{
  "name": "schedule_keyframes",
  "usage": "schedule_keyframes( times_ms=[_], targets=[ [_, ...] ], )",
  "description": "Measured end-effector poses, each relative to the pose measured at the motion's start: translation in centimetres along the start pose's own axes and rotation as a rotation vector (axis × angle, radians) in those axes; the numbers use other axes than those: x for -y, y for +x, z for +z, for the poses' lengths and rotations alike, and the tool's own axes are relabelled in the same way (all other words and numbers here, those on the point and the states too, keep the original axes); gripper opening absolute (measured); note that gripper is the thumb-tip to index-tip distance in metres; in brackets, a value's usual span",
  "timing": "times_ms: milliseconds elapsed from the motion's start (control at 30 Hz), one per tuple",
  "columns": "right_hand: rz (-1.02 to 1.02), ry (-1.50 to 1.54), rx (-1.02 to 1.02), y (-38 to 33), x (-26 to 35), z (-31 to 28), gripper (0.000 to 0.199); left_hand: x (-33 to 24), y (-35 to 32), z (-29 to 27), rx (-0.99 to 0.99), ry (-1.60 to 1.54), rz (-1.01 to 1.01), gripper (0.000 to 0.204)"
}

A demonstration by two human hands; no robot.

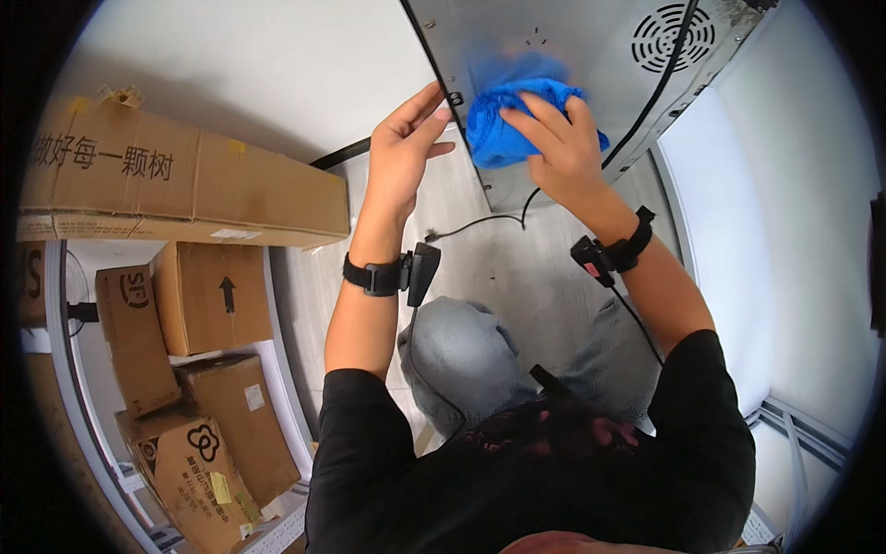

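A blue cloth (498, 125), fuzzy like a microfibre towel, is bunched against the grey metal panel (577, 55) of a box-shaped appliance. My right hand (565, 148) presses it there with bent fingers; part of the cloth is hidden under them. At the panel's left edge is my left hand (406, 138), fingers apart and fingertips by the edge, holding nothing. A black power cord (663, 88) runs down across the panel. Its plug (431, 236) lies on the floor below.
To the left, a long cardboard box (268, 189) sits on top of a metal-framed rack (288, 346). Several cardboard boxes (242, 406) fill the rack. A round vent grille (672, 39) is at the panel's upper right. A white wall (812, 203) rises on the right.
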State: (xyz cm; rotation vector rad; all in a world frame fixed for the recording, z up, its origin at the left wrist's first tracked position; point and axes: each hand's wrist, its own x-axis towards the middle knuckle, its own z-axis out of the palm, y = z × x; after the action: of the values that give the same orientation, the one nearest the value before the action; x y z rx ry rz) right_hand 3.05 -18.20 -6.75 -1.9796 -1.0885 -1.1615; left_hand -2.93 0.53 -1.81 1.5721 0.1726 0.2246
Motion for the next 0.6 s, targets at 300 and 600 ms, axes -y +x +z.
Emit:
schedule_keyframes(
  times_ms=[300,600],
  targets=[
    [-0.061,-0.024,-0.022,1.8,-0.3,-0.3,0.042,1.1,-0.4,0.0,-0.076,0.089,0.072,0.025],
    [0.069,0.168,0.046,0.6,-0.5,-0.7,0.042,-0.1,-1.5,0.7,0.341,-0.092,-0.162,0.065]
  ],
)
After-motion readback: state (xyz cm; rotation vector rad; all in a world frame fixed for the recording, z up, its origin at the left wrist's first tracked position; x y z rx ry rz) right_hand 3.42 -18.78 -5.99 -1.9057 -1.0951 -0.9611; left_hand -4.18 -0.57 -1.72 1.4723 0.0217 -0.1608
